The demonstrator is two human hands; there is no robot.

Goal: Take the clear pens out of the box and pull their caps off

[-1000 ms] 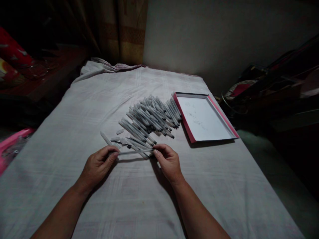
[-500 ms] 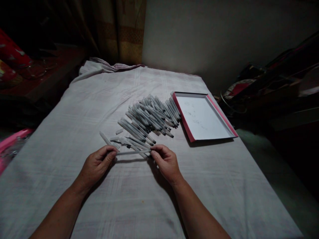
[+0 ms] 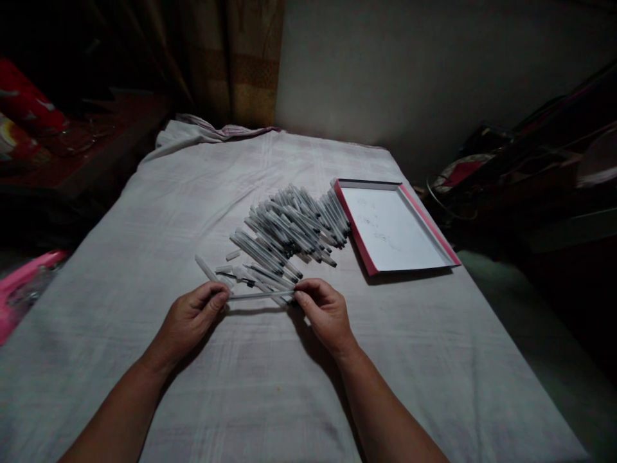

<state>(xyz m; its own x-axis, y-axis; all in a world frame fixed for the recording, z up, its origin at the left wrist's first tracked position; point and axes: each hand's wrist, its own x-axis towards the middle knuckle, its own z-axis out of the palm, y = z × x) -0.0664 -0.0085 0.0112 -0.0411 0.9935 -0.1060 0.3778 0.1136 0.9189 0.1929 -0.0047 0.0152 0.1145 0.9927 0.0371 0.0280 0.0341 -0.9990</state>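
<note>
Between my two hands a slim, clear pen (image 3: 260,296) is held level, just above the cloth. My left hand (image 3: 197,315) pinches its left end, and my right hand (image 3: 324,312) pinches the right end; both tips are hidden by fingers. Beyond them lies a heap of clear pens (image 3: 284,222) with dark ends. Nearer my left hand are loose pen parts: a clear barrel (image 3: 205,267), a small cap (image 3: 233,255) and several pieces with dark tips (image 3: 241,278).
A shallow pink-edged box lid (image 3: 398,231) with a white inside lies right of the heap. Pale checked cloth (image 3: 250,399) covers the table. A pink object (image 3: 29,283) stands off the left edge, and a dark red side table (image 3: 120,128) is farther back.
The view has shifted very slightly. Both hands keep the same pinch on the pen, and the heap and lid have not moved.
</note>
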